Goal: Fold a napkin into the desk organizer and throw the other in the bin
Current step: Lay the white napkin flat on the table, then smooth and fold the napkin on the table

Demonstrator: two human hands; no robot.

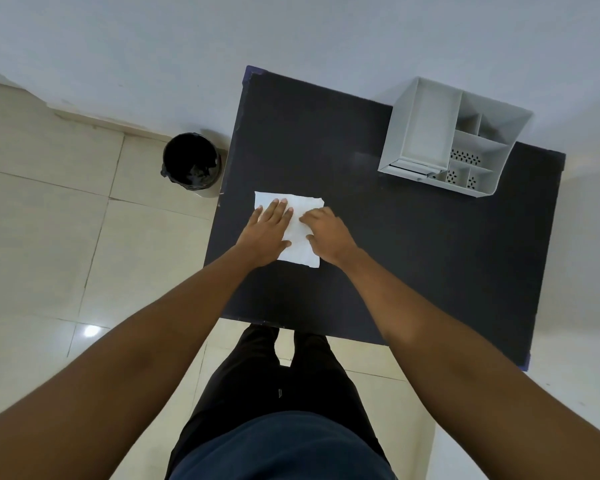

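A white napkin lies flat on the black table, near its left edge. My left hand rests palm down on the napkin's left half, fingers spread. My right hand sits on the napkin's right side with its fingers curled at the paper's edge. I cannot tell whether it pinches the paper. A white desk organizer with several compartments stands at the table's far right corner. A round bin lined with a black bag stands on the floor left of the table. Only one napkin is in view.
The table stands against a pale wall. Beige floor tiles surround it on the left and front. My legs in dark trousers are at the table's near edge.
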